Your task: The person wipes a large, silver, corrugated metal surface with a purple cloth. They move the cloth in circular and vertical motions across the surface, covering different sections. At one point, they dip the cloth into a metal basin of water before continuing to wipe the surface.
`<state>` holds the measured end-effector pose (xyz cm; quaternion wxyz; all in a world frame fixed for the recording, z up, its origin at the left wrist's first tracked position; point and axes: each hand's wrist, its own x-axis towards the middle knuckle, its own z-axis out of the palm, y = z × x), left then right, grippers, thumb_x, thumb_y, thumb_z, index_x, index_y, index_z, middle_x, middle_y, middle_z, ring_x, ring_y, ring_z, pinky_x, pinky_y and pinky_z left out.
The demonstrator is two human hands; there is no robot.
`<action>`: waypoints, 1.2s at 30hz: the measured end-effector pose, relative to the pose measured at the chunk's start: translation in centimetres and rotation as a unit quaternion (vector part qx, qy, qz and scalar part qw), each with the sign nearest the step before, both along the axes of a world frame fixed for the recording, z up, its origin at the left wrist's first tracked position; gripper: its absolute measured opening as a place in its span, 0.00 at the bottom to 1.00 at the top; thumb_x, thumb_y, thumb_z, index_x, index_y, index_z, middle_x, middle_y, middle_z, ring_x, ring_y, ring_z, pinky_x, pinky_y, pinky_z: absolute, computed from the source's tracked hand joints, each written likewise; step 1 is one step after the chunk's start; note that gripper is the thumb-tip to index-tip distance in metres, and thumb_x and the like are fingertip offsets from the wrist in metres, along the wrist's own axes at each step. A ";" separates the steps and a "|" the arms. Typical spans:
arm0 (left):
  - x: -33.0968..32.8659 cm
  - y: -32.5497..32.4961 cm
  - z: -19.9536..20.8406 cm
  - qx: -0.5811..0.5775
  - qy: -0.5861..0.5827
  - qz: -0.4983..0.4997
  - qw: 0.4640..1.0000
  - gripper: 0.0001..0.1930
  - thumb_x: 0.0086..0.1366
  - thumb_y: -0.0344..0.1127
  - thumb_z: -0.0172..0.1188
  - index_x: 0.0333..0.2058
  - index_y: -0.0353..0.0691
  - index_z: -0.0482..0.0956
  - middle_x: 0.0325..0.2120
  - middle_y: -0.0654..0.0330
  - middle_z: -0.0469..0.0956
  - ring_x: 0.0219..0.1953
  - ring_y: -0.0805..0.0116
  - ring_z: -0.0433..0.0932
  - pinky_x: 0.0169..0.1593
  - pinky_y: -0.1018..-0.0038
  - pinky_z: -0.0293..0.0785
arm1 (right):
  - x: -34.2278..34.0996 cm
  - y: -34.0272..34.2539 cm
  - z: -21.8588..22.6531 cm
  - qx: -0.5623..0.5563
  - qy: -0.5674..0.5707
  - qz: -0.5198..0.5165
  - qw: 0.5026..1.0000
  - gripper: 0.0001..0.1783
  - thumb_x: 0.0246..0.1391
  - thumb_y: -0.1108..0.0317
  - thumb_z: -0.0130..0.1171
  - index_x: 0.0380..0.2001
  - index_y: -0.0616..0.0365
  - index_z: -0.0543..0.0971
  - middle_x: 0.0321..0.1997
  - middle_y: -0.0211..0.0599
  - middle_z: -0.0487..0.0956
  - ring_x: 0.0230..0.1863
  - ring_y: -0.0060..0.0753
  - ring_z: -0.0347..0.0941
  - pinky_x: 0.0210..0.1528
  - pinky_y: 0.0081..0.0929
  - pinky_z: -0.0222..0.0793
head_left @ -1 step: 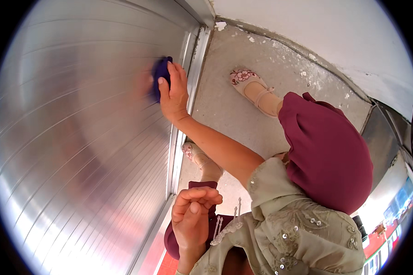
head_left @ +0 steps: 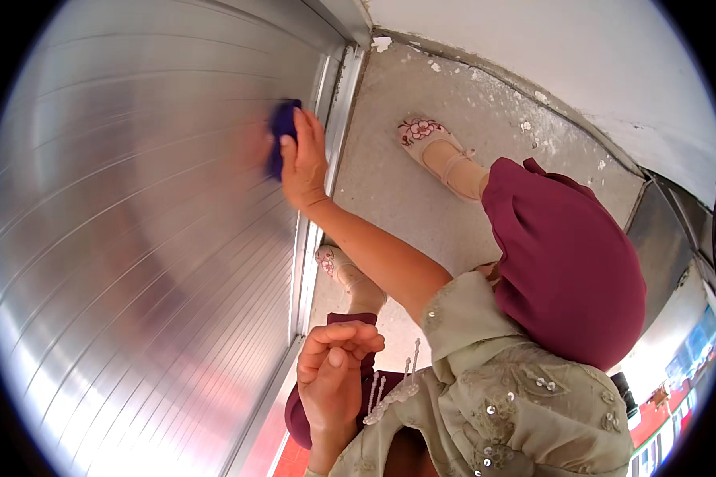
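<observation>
My right hand presses a dark purple cloth against a silvery metal door with thin parallel grooves. Fingers and thumb lie over the cloth, close to the door's upright edge; part of the cloth is hidden by them. Near the bottom of the view, my left hand is raised in front of my knee, palm showing and fingers loosely bent. It holds nothing and stays apart from the door.
A metal door frame runs beside the panel. Rough concrete floor, with white flakes, meets a white wall. My feet, in embroidered shoes, stand on the floor. Red tiles show at the bottom.
My right hand and the cloth have shifted very slightly right along the door. My left hand stays almost where it was.
</observation>
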<state>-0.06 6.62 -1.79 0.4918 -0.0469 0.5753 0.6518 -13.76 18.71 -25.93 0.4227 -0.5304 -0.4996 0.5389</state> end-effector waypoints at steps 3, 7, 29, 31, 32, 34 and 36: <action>-0.1 0.4 0.0 0.001 -0.003 -0.004 1.000 0.14 0.64 0.34 0.52 0.45 0.30 0.71 0.41 0.47 0.77 0.41 0.58 0.78 0.50 0.63 0.71 | 0.4 -0.9 -3.8 -0.132 -0.024 -0.005 0.991 0.24 0.53 0.76 0.50 0.55 0.62 0.65 0.56 0.46 0.67 0.57 0.50 0.63 0.58 0.35 0.60; 0.5 -0.2 0.3 0.006 -0.001 0.003 1.000 0.14 0.64 0.33 0.53 0.45 0.30 0.71 0.41 0.47 0.77 0.42 0.58 0.78 0.50 0.63 0.72 | 0.9 -2.0 2.2 -0.043 0.028 0.052 0.997 0.25 0.53 0.76 0.50 0.56 0.62 0.64 0.57 0.47 0.65 0.57 0.51 0.62 0.57 0.35 0.61; 0.9 1.1 -0.2 -0.006 -0.016 -0.029 0.999 0.14 0.65 0.33 0.52 0.45 0.29 0.71 0.42 0.47 0.77 0.43 0.59 0.77 0.51 0.64 0.71 | 2.7 -0.4 1.2 -0.005 -0.037 0.123 0.992 0.18 0.54 0.77 0.47 0.49 0.60 0.71 0.43 0.44 0.71 0.43 0.47 0.70 0.44 0.37 0.67; 0.8 1.0 -0.4 -0.006 -0.022 -0.024 0.999 0.14 0.65 0.33 0.52 0.45 0.29 0.71 0.42 0.47 0.77 0.43 0.59 0.77 0.51 0.65 0.71 | 2.7 1.2 -0.1 -0.036 -0.112 0.139 0.983 0.19 0.52 0.78 0.47 0.49 0.60 0.70 0.44 0.45 0.71 0.43 0.48 0.70 0.43 0.36 0.67; 0.7 1.1 -0.6 -0.004 -0.023 -0.020 1.000 0.14 0.65 0.33 0.52 0.45 0.29 0.71 0.42 0.47 0.77 0.43 0.59 0.77 0.51 0.65 0.71 | 2.6 1.1 -0.4 -0.043 -0.107 0.158 0.981 0.19 0.52 0.78 0.47 0.49 0.60 0.70 0.44 0.45 0.71 0.43 0.48 0.70 0.43 0.37 0.67; 0.9 1.1 -0.6 -0.002 -0.031 -0.027 0.999 0.14 0.65 0.33 0.51 0.46 0.29 0.70 0.42 0.47 0.76 0.44 0.59 0.77 0.51 0.64 0.71 | 3.1 0.2 -0.1 -0.059 -0.100 0.197 0.973 0.19 0.51 0.78 0.48 0.49 0.61 0.70 0.43 0.45 0.71 0.43 0.50 0.70 0.42 0.37 0.67; 0.9 1.2 -0.6 -0.007 -0.027 -0.032 0.999 0.14 0.65 0.33 0.52 0.46 0.29 0.70 0.42 0.47 0.76 0.44 0.59 0.77 0.51 0.64 0.71 | 2.7 -0.6 0.8 0.009 -0.050 0.138 0.989 0.18 0.51 0.77 0.49 0.48 0.62 0.70 0.41 0.46 0.71 0.42 0.51 0.69 0.41 0.39 0.67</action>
